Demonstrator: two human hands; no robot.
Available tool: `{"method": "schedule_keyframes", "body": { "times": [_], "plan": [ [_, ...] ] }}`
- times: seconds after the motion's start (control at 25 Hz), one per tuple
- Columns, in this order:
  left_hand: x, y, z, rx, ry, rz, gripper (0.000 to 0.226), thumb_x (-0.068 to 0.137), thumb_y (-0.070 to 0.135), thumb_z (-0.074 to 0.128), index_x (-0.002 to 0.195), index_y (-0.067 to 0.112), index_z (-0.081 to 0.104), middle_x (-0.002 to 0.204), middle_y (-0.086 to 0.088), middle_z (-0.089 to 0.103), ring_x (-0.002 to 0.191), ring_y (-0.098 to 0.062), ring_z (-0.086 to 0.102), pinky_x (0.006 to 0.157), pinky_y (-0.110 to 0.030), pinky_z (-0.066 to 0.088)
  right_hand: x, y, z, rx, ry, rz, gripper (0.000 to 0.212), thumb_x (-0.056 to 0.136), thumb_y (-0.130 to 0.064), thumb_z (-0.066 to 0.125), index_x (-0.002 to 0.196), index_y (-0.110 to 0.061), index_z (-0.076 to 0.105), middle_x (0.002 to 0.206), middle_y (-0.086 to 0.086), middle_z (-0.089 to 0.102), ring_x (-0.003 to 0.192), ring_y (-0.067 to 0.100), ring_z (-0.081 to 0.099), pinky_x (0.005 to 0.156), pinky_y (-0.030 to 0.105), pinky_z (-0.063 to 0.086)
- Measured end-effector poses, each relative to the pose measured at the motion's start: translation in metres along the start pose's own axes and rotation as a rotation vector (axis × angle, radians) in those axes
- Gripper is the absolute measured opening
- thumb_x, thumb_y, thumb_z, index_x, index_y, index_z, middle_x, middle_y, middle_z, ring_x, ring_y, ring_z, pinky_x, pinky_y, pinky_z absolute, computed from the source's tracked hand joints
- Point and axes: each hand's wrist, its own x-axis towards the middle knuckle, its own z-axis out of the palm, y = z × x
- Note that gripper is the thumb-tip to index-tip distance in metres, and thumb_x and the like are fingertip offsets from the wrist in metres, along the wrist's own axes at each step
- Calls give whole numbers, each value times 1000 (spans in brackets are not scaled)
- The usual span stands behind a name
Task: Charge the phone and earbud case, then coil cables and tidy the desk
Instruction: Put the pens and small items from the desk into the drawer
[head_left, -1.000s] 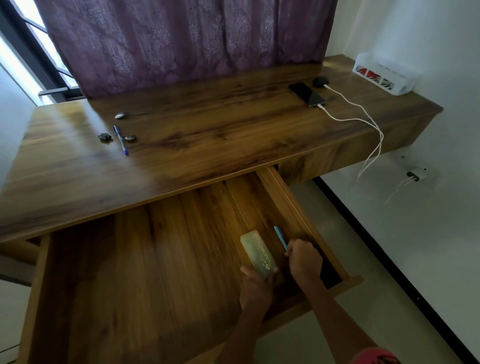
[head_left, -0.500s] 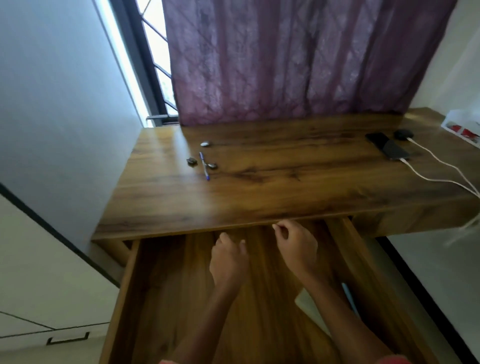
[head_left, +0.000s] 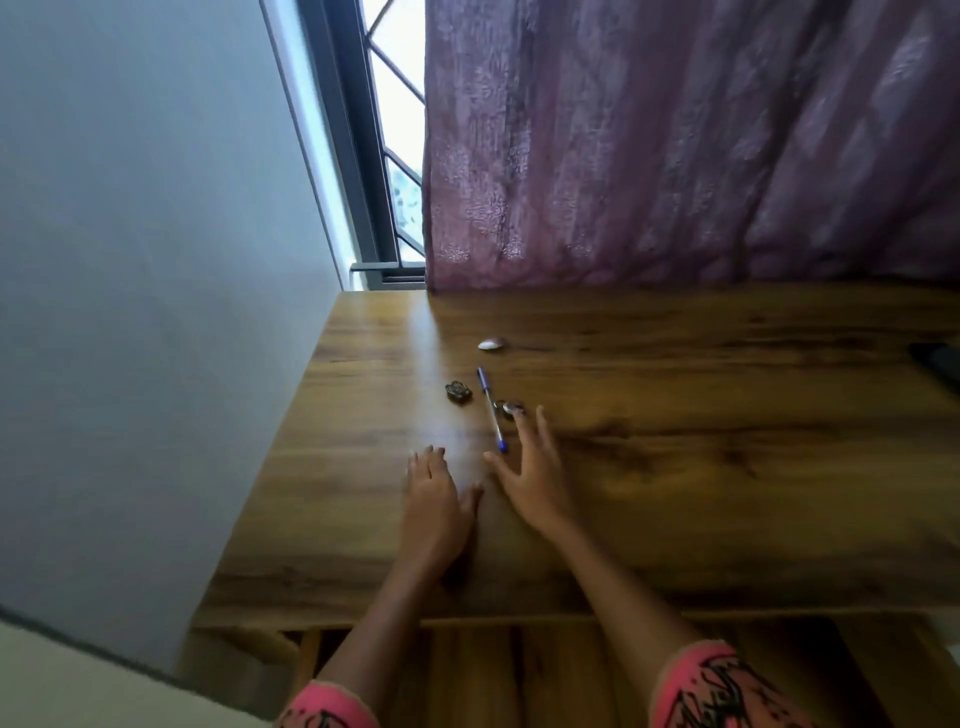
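Hands moved from drawer (head_left: 519, 670) up to desk (head_left: 701, 467): left hand (head_left: 434, 493) flat, empty; right hand (head_left: 524, 467) spread, empty, beside blue pen (head_left: 491, 410); phone (head_left: 941, 364) at right edge; tidying step, next likely pinching the pen.

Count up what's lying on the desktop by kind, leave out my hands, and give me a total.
Pen: 1
Phone, cut off at the right edge: 1
Silvery bits: 2
Dark bit: 1
Total: 5
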Motion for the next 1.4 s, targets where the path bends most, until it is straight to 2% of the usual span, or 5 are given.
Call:
{"method": "schedule_keyframes", "body": {
  "times": [0.32,0.6,0.8,1.12,1.4],
  "plan": [
    [105,-6,20,25,99,117,63,94,35,45,145,8,19,152,-10,27,141,-28,17,115,-39,9,67,5,23,-375,281,-194,31,92,-27,52,115,-9,61,113,13,61,105,30,52,86,41,41],
    [102,-7,20,-62,193,210,30,90,18,54,118,9,57,120,-10,58,114,-25,45,95,-34,37,55,1,24,-397,487,-167,12,72,-10,72,65,-7,62,71,11,57,63,26,56,47,26,38],
    [52,-14,13,-190,180,182,30,87,12,57,116,8,59,117,-10,59,111,-26,49,92,-31,40,17,-4,5,-428,240,19,22,95,-18,45,105,-4,58,100,10,60,81,21,62,60,26,45],
    [-127,14,10,-437,286,-3,27,85,8,60,112,7,61,109,-7,62,103,-19,56,88,-20,40,-159,18,-47,440,46,279,19,90,-19,58,78,-4,57,52,3,56,34,5,50,35,18,40],
    [-286,7,77,-217,-30,171,37,70,-3,69,106,7,66,106,-8,66,103,-27,58,84,-26,39,-312,102,-65,342,-110,437,17,90,-19,59,76,-10,57,51,1,57,34,3,51,38,20,44]
  ]
}}
